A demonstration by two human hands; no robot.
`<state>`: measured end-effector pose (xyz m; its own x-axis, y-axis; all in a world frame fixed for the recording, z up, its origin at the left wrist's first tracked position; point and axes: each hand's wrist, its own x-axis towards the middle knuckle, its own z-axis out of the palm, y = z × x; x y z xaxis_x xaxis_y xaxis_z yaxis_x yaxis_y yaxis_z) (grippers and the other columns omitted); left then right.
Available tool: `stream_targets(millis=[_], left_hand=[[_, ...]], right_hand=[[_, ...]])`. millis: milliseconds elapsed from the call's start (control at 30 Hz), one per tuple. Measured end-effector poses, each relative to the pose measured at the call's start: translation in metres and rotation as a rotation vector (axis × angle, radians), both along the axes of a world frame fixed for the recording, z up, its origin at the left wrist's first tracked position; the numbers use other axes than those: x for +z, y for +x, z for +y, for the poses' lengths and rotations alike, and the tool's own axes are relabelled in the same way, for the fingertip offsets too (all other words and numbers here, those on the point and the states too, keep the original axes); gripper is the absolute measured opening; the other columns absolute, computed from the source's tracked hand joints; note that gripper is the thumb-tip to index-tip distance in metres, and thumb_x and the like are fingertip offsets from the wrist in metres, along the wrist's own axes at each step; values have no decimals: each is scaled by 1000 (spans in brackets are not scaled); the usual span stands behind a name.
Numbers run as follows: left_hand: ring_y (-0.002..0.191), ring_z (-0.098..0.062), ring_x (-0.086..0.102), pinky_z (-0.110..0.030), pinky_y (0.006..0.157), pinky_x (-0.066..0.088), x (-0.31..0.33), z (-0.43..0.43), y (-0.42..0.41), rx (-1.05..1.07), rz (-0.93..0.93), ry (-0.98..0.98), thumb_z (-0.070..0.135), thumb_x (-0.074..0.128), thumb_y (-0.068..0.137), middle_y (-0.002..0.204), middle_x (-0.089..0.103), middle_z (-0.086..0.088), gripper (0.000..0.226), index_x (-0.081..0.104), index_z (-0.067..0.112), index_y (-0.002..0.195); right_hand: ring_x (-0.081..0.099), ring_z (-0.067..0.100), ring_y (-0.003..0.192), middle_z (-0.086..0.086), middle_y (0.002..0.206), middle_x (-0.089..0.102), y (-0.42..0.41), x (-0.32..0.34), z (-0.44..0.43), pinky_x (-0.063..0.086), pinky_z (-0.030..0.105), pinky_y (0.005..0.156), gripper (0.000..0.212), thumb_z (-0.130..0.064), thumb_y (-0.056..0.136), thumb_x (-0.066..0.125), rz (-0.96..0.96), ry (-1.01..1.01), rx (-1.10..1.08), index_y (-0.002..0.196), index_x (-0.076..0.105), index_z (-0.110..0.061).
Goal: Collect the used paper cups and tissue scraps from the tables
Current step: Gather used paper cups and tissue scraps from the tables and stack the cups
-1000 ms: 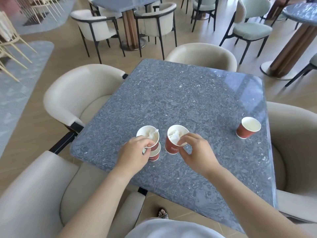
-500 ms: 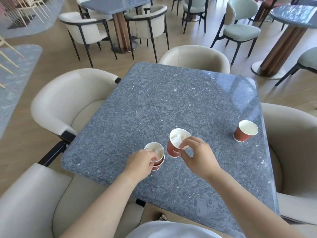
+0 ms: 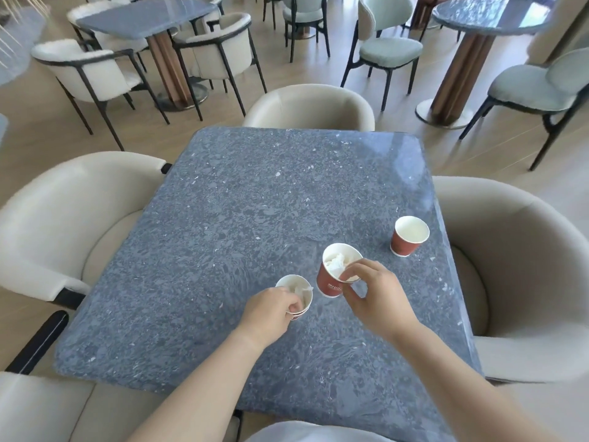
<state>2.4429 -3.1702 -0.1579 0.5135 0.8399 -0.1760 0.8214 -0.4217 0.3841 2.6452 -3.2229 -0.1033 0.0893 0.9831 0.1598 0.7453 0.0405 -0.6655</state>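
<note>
Our left hand (image 3: 271, 311) gripped the stack (image 3: 294, 284); our right hand (image 3: 377, 296) pinched the cup (image 3: 328, 282) rim. Nesting, we judged, wanted it level, tissue (image 3: 336, 263) kept inside.

Bright daylight w/ soft glare on table (image 3: 408, 173) far-right corner (wide-angle bend at edges), slight blur
</note>
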Motion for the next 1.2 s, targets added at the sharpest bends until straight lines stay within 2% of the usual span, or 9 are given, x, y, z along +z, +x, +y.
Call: stream_targets(millis=[100, 167, 233, 333, 433, 600, 767, 900, 1200], left_hand=[[99, -16, 56, -25, 70, 37, 2, 10, 40, -50, -25, -12, 12, 55, 84, 105, 63, 11, 22, 65, 30, 89], [101, -16, 56, -24, 71, 37, 3, 14, 71, -78, -35, -15, 13, 55, 84, 106, 63, 12, 23, 66, 31, 91], [99, -17, 57, -23, 67, 34, 2, 16, 100, -104, -29, -10, 13, 53, 85, 105, 64, 10, 23, 66, 30, 92], [93, -22, 58, -25, 62, 32, 0, 19, 136, -144, 1, -2, 10, 50, 84, 100, 62, 7, 24, 63, 29, 88], [95, -22, 58, -27, 65, 39, -2, 25, 162, -123, 25, 2, 8, 48, 84, 103, 60, 6, 27, 60, 31, 90], [100, -23, 54, -29, 68, 39, -3, 35, 189, -85, 40, 27, 8, 49, 84, 105, 58, 6, 26, 60, 27, 97], [96, -24, 55, -31, 69, 42, -5, 44, 202, -24, 26, 37, 12, 50, 85, 98, 61, 3, 17, 61, 23, 93], [96, -19, 56, -28, 65, 40, -9, 44, 212, 75, 13, 36, 17, 54, 85, 99, 63, 8, 16, 62, 27, 94], [95, -18, 57, -28, 65, 42, -10, 42, 225, 200, 22, 33, 18, 56, 83, 98, 63, 8, 15, 63, 27, 92]], right_hand=[[60, 24, 87, 3, 89, 66, 31, 1, -5, 49, 33, 74, 8, -4, 75, 67, -3, -7, -45, 80, 66, -11], [60, 23, 86, 3, 89, 67, 55, 2, -7, 47, 28, 73, 9, -4, 74, 67, -7, -8, -81, 80, 66, -10], [60, 22, 86, 2, 90, 66, 81, 2, -8, 43, 24, 71, 9, -4, 74, 67, -17, -17, -115, 80, 66, -10], [60, 22, 86, 0, 91, 67, 115, 4, -7, 46, 28, 70, 8, -7, 75, 68, -12, -21, -140, 80, 66, -12], [61, 23, 86, 0, 92, 67, 146, 7, 1, 48, 30, 71, 9, -6, 74, 70, -25, 15, -157, 81, 66, -12], [60, 23, 88, 0, 94, 67, 181, 4, 28, 44, 25, 70, 11, -3, 74, 69, -64, 76, -171, 80, 66, -11], [58, 28, 85, 4, 94, 67, 198, -1, 56, 47, 32, 70, 9, -2, 75, 68, -74, 127, -125, 79, 65, -9], [57, 29, 91, 4, 97, 66, 210, -15, 68, 50, 39, 70, 5, -4, 79, 65, -94, 37, -24, 82, 66, -9], [53, 26, 100, 2, 108, 63, 224, -66, 83, 46, 34, 77, 14, -21, 85, 63, -183, -263, 219, 95, 69, -13]])
